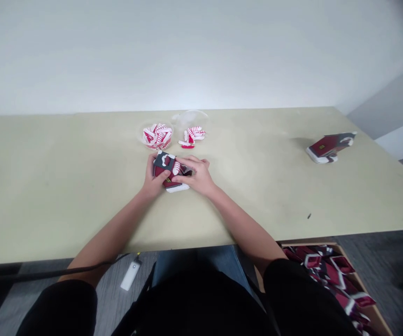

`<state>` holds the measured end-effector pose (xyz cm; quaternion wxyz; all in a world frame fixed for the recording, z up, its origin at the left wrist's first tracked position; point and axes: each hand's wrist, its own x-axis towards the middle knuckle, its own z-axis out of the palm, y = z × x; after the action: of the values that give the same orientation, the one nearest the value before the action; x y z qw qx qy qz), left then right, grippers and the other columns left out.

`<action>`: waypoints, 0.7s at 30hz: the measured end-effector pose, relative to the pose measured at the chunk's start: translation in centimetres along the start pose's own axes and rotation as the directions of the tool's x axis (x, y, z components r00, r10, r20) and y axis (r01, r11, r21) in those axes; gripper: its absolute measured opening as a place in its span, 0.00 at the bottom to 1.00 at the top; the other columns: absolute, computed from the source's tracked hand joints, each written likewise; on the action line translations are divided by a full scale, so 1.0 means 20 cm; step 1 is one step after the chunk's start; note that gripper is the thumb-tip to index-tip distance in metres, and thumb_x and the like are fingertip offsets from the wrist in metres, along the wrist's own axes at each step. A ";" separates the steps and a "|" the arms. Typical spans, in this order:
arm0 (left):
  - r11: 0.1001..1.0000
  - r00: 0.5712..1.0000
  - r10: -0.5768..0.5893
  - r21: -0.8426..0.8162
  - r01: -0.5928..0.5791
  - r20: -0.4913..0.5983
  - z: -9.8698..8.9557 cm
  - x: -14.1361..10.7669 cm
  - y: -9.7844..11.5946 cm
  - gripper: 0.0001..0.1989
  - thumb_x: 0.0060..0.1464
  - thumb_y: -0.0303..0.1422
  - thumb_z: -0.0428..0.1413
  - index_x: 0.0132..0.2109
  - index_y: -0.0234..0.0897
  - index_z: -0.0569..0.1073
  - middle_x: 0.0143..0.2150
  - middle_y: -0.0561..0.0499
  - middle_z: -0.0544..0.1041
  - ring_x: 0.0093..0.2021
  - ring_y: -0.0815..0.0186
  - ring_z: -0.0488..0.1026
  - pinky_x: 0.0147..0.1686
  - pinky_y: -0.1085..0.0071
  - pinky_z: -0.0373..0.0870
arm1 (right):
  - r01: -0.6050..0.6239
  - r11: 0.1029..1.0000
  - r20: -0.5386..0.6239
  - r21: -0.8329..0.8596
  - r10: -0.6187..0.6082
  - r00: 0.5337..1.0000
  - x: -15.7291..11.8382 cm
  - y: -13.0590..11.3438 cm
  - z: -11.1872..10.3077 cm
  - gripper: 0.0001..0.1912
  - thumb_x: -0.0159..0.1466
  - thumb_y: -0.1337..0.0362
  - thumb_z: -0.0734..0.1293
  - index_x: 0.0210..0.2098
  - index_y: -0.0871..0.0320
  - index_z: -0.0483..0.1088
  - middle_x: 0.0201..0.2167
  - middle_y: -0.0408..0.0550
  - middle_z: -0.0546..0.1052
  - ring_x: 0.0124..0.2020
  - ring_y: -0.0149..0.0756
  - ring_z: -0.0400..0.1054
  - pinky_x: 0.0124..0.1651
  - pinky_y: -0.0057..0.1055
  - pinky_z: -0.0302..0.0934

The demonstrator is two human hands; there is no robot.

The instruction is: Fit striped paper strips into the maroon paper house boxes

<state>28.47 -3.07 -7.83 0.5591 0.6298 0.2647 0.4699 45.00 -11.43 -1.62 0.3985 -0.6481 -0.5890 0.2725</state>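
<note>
A small dark red house-shaped piece (pixel 162 179) with a dark roof and white trim is held just above the table. My left hand (pixel 154 181) grips its left side, with the thumb across the front. At its right side, my right hand (pixel 198 175) pinches a red-and-white striped piece (pixel 177 168) against the house. Beyond my hands, a clear round container (pixel 157 136) is full of red-and-white striped pieces. Beside it, several more striped pieces (pixel 192 136) lie near a clear lid (pixel 192 117).
Another red house piece (pixel 325 145) lies tilted on the table (pixel 257 196) at the right. A small dark bit (pixel 309 216) is near the front edge. Below right, a cardboard box (pixel 383 322) holds several red pieces. A white device (pixel 130 275) with a cable is on the floor.
</note>
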 end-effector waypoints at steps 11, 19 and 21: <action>0.996 0.999 -0.038 -0.076 0.036 -0.026 0.00 -0.01 0.05 0.31 0.47 0.52 0.65 0.53 0.44 0.65 0.46 0.48 0.73 0.45 0.60 0.75 0.48 0.63 0.71 | -0.036 0.997 -0.109 0.070 0.044 0.993 -0.03 -0.08 -0.04 0.22 0.51 0.47 0.77 0.40 0.50 0.79 0.57 0.50 0.69 0.59 0.48 0.63 0.63 0.50 0.49; 1.000 1.000 0.003 0.008 -0.003 0.010 0.01 -0.03 0.06 0.31 0.50 0.51 0.63 0.54 0.43 0.63 0.45 0.49 0.72 0.44 0.61 0.73 0.46 0.63 0.70 | -0.047 0.942 -0.026 0.332 0.059 0.998 -0.01 -0.01 -0.02 0.25 0.47 0.43 0.78 0.37 0.52 0.79 0.54 0.50 0.70 0.59 0.44 0.65 0.63 0.43 0.56; 0.997 0.999 0.019 0.073 -0.023 0.043 0.01 -0.02 0.09 0.31 0.48 0.49 0.64 0.54 0.42 0.64 0.45 0.47 0.72 0.44 0.60 0.73 0.47 0.61 0.69 | -0.052 0.943 -0.006 0.327 0.057 0.998 -0.01 0.01 -0.02 0.25 0.47 0.43 0.78 0.38 0.52 0.79 0.54 0.51 0.70 0.59 0.44 0.65 0.64 0.44 0.56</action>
<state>28.07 -3.82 -6.12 0.5360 0.6624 0.2634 0.4523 45.47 -11.70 -1.58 0.4973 -0.5912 -0.5144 0.3723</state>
